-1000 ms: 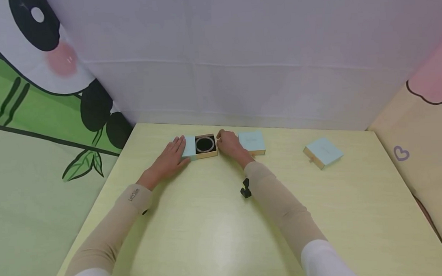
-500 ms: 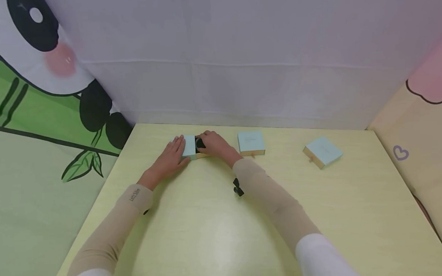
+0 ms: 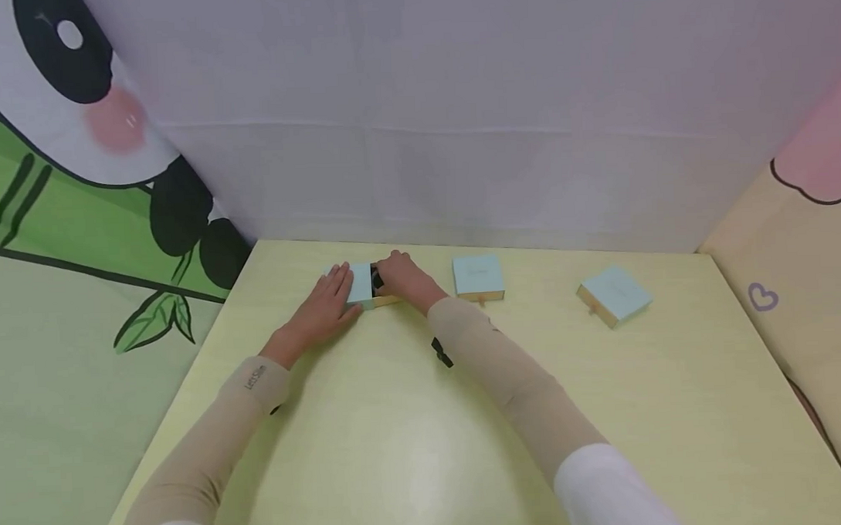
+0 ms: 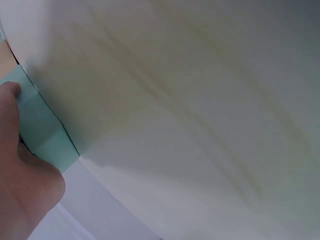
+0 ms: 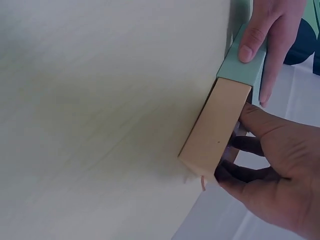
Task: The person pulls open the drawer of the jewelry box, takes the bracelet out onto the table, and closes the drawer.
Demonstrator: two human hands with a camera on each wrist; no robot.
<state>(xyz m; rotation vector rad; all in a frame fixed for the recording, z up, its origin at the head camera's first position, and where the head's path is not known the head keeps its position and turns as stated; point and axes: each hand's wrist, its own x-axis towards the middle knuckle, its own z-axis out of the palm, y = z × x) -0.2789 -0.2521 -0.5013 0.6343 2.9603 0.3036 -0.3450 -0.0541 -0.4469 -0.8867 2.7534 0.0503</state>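
A light-blue drawer-style jewellery box [image 3: 360,284] lies near the table's back edge, its tan drawer [image 5: 216,120] slid out to the right. My left hand [image 3: 324,300] rests on the blue sleeve with straight fingers on top; in the right wrist view the thumb lies against the sleeve's front side. My right hand [image 3: 403,277] is over the drawer, thumb and bent fingers reaching down inside it. Its fingertips are hidden by the drawer wall, so I cannot tell whether they pinch the round bangle in there. A bit of the dark lining [image 3: 375,281] shows beside the hand.
A second blue box [image 3: 478,274] stands shut just right of my right hand. Another blue box [image 3: 616,293] sits turned at an angle farther right. Behind the pale yellow table [image 3: 412,417] rises a cloth backdrop [image 3: 459,161].
My right hand has moved left from the drawer's outer end to over the drawer, its fingers now inside and covering the bangle. My left hand stays on the sleeve.
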